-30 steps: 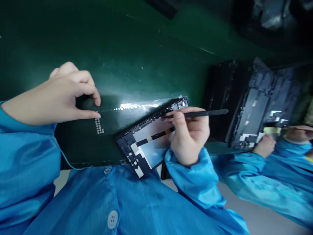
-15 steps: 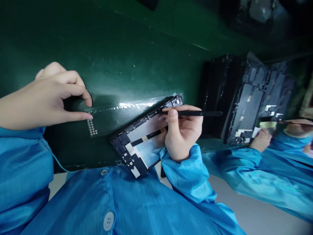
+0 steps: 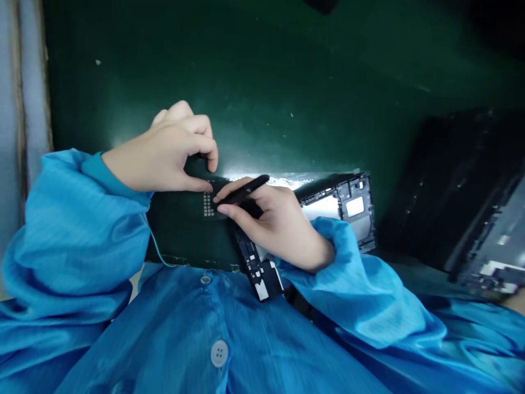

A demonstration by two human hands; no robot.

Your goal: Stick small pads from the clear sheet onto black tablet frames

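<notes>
My left hand [image 3: 172,156] has thumb and forefinger apart, and its thumb tip rests at the top of a clear sheet with rows of small grey square pads [image 3: 208,205]. My right hand [image 3: 273,219] holds black tweezers [image 3: 244,191] like a pen, closed around them. Their tip is hidden by the fingers, close to the pads. Beneath my right hand and forearm lies a tablet-like device frame [image 3: 356,207], tilted, with its inner parts showing. Its near corner reaches my blue smock, and my arm covers its middle.
The green table mat [image 3: 262,71] spreads under everything. Dark device housings [image 3: 435,186] stand at the right, beside another opened device [image 3: 498,241]. Part of a co-worker's hand [image 3: 515,301] shows at the right edge. A thin blue cord [image 3: 158,251] hangs from my left sleeve.
My right hand with the tweezers has moved left from the device frame to the pad sheet. My left hand stays at the sheet. The camera view has shifted left.
</notes>
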